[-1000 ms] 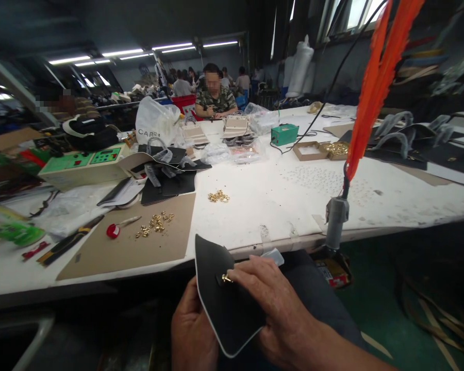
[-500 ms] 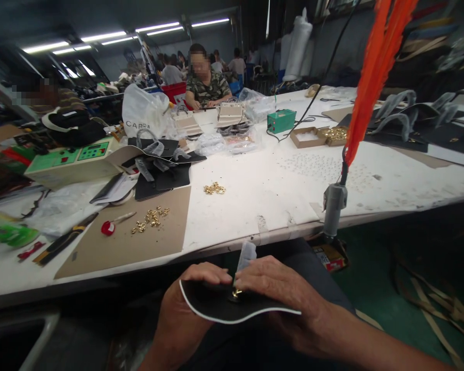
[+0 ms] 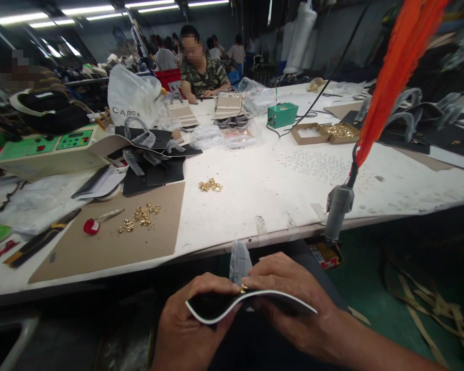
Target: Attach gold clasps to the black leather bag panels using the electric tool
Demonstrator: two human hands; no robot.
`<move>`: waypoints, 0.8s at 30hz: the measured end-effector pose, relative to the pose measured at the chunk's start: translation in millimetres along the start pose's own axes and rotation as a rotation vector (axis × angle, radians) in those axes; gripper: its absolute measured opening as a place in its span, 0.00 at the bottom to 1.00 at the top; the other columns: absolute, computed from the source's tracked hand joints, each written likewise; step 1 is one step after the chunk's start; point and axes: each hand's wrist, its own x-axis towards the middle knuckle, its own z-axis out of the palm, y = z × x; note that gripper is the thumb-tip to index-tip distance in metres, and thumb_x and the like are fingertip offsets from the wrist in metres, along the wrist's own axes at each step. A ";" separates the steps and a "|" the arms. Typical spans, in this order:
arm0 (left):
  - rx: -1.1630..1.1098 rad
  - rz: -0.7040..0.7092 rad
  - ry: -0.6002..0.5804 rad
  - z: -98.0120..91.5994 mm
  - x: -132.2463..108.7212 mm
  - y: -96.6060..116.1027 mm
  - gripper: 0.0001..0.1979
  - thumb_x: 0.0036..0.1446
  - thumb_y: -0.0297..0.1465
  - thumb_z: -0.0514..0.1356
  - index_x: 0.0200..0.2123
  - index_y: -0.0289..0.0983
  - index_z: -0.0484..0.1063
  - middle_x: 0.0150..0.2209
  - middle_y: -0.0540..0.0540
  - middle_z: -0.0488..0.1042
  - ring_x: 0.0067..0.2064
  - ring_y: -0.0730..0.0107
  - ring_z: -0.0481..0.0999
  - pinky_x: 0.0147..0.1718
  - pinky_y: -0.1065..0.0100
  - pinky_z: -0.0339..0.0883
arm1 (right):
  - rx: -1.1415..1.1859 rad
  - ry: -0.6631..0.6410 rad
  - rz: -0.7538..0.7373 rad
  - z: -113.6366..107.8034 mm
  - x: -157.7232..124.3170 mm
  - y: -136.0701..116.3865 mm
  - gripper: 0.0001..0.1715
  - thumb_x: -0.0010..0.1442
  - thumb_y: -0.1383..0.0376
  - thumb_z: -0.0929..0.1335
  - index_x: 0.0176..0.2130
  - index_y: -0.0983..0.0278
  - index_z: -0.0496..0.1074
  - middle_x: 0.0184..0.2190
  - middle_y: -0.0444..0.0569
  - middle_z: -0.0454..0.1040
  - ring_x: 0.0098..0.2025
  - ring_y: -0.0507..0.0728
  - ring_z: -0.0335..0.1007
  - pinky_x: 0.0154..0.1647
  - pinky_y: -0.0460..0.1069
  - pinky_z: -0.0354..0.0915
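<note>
Low in front of the table edge, my left hand [image 3: 195,314] and my right hand [image 3: 290,288] grip a black leather panel [image 3: 211,304] with a white cut edge, one at each side. The panel bends in a wave between them. A small gold metal fitting [image 3: 243,289] sits on its upper face, close to my fingertips. Behind it a plastic-wrapped strap [image 3: 239,262] sticks up. My thumbs are under the panel and partly hidden.
A grey-handled tool [image 3: 338,211] hangs on an orange cord [image 3: 398,82] at right. Gold fittings lie on the white table [image 3: 232,206] and a brown board [image 3: 162,237]. Black panels [image 3: 154,172] are stacked at left. Across the table a person [image 3: 204,72] sits working.
The black panel has tilted and flexed, its middle now arching up and showing less of its top face. Both hands still hold it. The view has shifted slightly right.
</note>
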 end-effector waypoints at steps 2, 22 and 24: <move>-0.003 -0.176 0.022 2.8 4.4 -6.2 0.06 0.54 0.29 0.72 0.34 0.42 0.79 0.31 0.53 0.82 0.32 0.69 0.82 0.33 0.73 0.76 | -0.008 0.042 0.150 3.1 4.5 1.3 0.08 0.68 0.68 0.69 0.44 0.59 0.80 0.37 0.46 0.82 0.38 0.55 0.77 0.42 0.50 0.69; -0.163 -0.710 -0.143 36.0 133.6 -111.3 0.15 0.44 0.27 0.67 0.39 0.35 0.75 0.33 0.43 0.83 0.33 0.57 0.82 0.30 0.63 0.75 | 0.073 0.040 1.107 9.3 99.5 126.2 0.14 0.51 0.63 0.75 0.38 0.69 0.79 0.35 0.57 0.84 0.34 0.62 0.80 0.26 0.47 0.68; -0.088 -0.685 -0.149 36.2 135.9 -112.5 0.15 0.45 0.27 0.68 0.39 0.36 0.75 0.33 0.43 0.83 0.33 0.58 0.82 0.29 0.64 0.73 | 0.030 0.030 1.123 10.1 100.7 130.5 0.15 0.50 0.62 0.76 0.38 0.69 0.79 0.35 0.57 0.83 0.33 0.61 0.79 0.25 0.47 0.66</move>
